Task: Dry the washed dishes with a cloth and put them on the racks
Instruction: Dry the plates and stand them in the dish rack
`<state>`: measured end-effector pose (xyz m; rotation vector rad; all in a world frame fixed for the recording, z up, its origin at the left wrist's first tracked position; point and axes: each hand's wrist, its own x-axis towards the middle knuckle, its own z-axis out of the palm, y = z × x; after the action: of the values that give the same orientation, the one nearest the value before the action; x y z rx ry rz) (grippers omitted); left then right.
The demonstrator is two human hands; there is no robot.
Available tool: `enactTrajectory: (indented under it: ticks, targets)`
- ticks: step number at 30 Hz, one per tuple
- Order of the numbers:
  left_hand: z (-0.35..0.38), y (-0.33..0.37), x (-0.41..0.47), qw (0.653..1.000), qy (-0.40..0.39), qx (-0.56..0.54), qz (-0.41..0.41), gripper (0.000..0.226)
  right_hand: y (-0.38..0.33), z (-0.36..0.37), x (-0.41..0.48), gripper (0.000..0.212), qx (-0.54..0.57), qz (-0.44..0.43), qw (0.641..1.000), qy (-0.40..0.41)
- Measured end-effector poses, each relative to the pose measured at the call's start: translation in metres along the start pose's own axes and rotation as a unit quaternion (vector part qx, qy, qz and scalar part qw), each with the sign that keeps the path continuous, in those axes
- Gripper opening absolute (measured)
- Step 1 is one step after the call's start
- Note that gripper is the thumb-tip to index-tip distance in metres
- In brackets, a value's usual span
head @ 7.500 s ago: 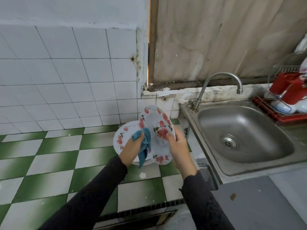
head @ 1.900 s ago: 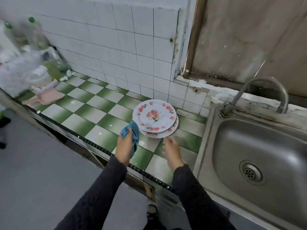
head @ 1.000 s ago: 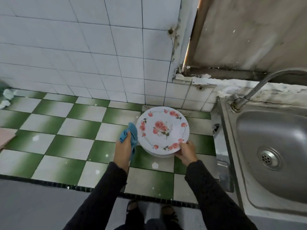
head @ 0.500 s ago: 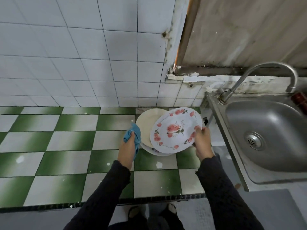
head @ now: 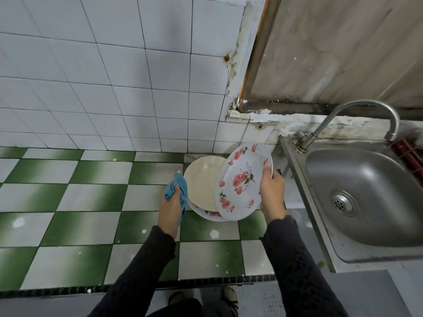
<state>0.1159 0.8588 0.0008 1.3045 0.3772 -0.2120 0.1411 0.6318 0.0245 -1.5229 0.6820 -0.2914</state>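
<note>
My right hand [head: 272, 193] grips the right rim of a white plate with pink flowers [head: 242, 181], lifted and tilted steeply with its face toward me. Under it a stack of plates [head: 203, 181] lies on the green-and-white tiled counter [head: 91, 197]; its top plate is plain cream, and a floral rim shows beneath. My left hand [head: 170, 209] holds a bunched blue cloth [head: 178, 188] right at the stack's left edge. The red rack [head: 409, 154] shows only as a sliver at the far right edge.
A steel sink [head: 366, 195] with a curved tap [head: 357, 115] sits to the right of the plates. White wall tiles rise behind the counter. The counter's front edge runs near my feet at the bottom.
My right hand has lifted the top floral plate off the stack and tipped it up more steeply, uncovering the cream plate. My left hand with the cloth stays beside the stack.
</note>
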Motion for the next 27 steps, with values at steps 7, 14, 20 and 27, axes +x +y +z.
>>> enactTrajectory:
  ticks: [7,14,20,27]
  targets:
    - [0.021,-0.003,0.001,1.0,0.006,-0.021,0.022,0.035,-0.013,-0.012,-0.009,0.03,0.106,0.008,0.993,-0.041]
    - [0.06,-0.017,0.0,0.999,0.006,-0.004,0.041,0.055,-0.022,-0.028,-0.012,0.044,0.222,0.061,0.964,-0.135]
    - [0.105,-0.048,0.0,0.981,-0.088,0.135,0.11,0.058,-0.025,-0.022,-0.01,0.063,0.303,0.079,0.932,-0.182]
    - [0.163,-0.009,-0.005,0.925,-0.157,0.272,0.215,0.074,-0.035,-0.019,-0.007,0.067,0.305,0.149,0.916,-0.213]
